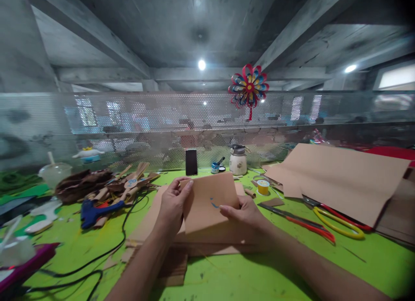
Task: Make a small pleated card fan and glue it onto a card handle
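Note:
A tan cardboard piece [207,193] with a small blue mark is held up in front of me, tilted toward the camera. My left hand [177,201] grips its left edge, thumb on the near face. My right hand [244,212] holds the lower right edge, its thumb beside the blue mark; the fingers of both hands are partly hidden behind the piece. Below it, larger cardboard sheets [149,225] lie stacked on the green table [227,277]. Corrugated strips [175,268] stick out at the stack's near edge.
Scissors [337,223] and large cardboard [343,175] lie right. A blue glue gun [97,212], its black cable [125,225] and scraps lie left. Behind stand a phone [191,162], a paint pot [215,167] and a jar [238,161]. Yellow tape [263,187] sits right of the cardboard.

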A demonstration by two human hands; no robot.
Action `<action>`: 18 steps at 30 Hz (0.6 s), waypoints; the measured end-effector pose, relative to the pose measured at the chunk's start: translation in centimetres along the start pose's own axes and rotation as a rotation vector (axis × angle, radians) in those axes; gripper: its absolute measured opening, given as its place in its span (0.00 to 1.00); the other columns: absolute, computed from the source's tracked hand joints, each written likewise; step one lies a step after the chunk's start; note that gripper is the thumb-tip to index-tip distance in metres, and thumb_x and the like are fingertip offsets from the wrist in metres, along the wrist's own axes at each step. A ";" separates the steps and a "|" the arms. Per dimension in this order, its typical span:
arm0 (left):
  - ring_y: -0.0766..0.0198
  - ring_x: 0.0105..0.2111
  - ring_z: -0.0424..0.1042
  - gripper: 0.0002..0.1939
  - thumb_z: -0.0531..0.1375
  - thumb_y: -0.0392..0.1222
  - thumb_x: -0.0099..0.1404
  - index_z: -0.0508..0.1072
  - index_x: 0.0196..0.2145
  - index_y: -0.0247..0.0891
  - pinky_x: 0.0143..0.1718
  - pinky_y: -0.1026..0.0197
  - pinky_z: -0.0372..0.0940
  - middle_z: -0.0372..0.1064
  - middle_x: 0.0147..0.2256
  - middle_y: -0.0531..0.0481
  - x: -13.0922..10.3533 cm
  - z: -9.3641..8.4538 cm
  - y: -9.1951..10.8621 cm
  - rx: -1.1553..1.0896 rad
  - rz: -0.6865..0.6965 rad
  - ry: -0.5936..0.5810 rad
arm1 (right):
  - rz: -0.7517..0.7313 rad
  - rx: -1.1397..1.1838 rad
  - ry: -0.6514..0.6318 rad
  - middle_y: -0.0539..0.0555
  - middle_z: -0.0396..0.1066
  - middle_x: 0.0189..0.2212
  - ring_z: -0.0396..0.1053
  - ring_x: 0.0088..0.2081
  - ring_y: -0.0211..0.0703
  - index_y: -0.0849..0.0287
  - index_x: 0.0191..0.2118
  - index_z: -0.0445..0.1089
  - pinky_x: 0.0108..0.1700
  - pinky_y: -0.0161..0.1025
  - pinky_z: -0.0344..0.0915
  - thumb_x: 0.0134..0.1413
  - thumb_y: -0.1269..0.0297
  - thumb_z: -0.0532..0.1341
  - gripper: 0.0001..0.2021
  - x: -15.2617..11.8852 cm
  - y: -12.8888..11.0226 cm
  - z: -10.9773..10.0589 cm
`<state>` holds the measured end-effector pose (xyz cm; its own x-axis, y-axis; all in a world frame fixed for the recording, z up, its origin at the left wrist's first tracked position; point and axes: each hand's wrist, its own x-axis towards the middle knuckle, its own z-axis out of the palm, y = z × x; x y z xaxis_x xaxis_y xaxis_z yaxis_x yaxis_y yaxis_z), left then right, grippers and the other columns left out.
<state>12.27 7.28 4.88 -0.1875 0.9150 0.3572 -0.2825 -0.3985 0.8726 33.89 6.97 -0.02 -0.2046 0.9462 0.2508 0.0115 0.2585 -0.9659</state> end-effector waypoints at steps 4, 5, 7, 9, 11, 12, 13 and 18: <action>0.59 0.26 0.78 0.31 0.78 0.55 0.43 0.77 0.40 0.35 0.28 0.60 0.72 0.78 0.28 0.49 -0.1 0.0 0.4 -0.014 -0.060 -0.021 | 0.002 -0.013 -0.010 0.54 0.74 0.25 0.67 0.27 0.41 0.64 0.33 0.79 0.29 0.35 0.61 0.41 0.44 0.75 0.25 -0.1 -0.2 -0.1; 0.58 0.26 0.78 0.31 0.79 0.55 0.42 0.77 0.40 0.35 0.28 0.60 0.73 0.78 0.28 0.49 -0.1 0.1 0.4 -0.016 -0.066 -0.020 | 0.003 -0.015 -0.007 0.54 0.74 0.25 0.67 0.28 0.41 0.65 0.33 0.79 0.29 0.35 0.61 0.41 0.44 0.75 0.25 0.0 -0.1 -0.1; 0.58 0.26 0.77 0.32 0.79 0.55 0.41 0.78 0.40 0.35 0.28 0.59 0.72 0.78 0.27 0.50 -0.2 0.2 0.3 -0.019 -0.074 -0.015 | 0.004 -0.016 -0.001 0.54 0.75 0.26 0.67 0.28 0.41 0.65 0.34 0.79 0.28 0.35 0.61 0.40 0.44 0.75 0.25 0.2 0.3 -0.2; 0.58 0.26 0.77 0.32 0.79 0.56 0.41 0.78 0.39 0.35 0.28 0.59 0.72 0.77 0.27 0.50 -0.3 0.4 0.2 -0.017 -0.076 -0.005 | 0.002 -0.017 -0.002 0.54 0.75 0.26 0.68 0.28 0.42 0.65 0.34 0.79 0.28 0.35 0.62 0.40 0.44 0.75 0.26 0.4 0.6 -0.2; 0.58 0.26 0.77 0.32 0.78 0.56 0.41 0.77 0.39 0.36 0.28 0.60 0.72 0.77 0.27 0.50 -0.3 0.4 0.0 -0.012 -0.076 0.008 | -0.004 -0.021 -0.011 0.54 0.75 0.26 0.69 0.28 0.42 0.65 0.34 0.79 0.28 0.35 0.63 0.40 0.44 0.74 0.26 0.4 0.8 -0.2; 0.58 0.26 0.77 0.32 0.78 0.56 0.41 0.77 0.40 0.36 0.28 0.60 0.71 0.77 0.27 0.51 -0.3 0.5 -0.1 -0.007 -0.075 0.015 | -0.009 -0.024 -0.016 0.54 0.75 0.26 0.70 0.28 0.43 0.65 0.34 0.79 0.28 0.35 0.63 0.41 0.44 0.74 0.25 0.3 0.8 -0.2; 0.58 0.26 0.77 0.32 0.78 0.56 0.41 0.77 0.40 0.36 0.28 0.60 0.71 0.77 0.27 0.51 -0.3 0.4 -0.2 -0.001 -0.075 0.023 | -0.016 -0.029 -0.021 0.55 0.76 0.26 0.70 0.28 0.43 0.65 0.33 0.79 0.28 0.36 0.64 0.42 0.44 0.74 0.25 0.3 0.8 -0.2; 0.59 0.25 0.76 0.31 0.77 0.56 0.43 0.77 0.40 0.35 0.27 0.60 0.70 0.77 0.27 0.50 0.3 -0.3 -1.3 0.057 -0.071 0.076 | -0.126 -0.082 0.009 0.57 0.79 0.34 0.76 0.34 0.48 0.63 0.43 0.78 0.34 0.40 0.73 0.51 0.44 0.71 0.25 0.5 0.6 -0.7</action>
<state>12.31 8.08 3.78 -0.2405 0.9325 0.2695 -0.2441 -0.3268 0.9130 34.44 7.71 -0.48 -0.2009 0.9068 0.3706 0.0667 0.3901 -0.9184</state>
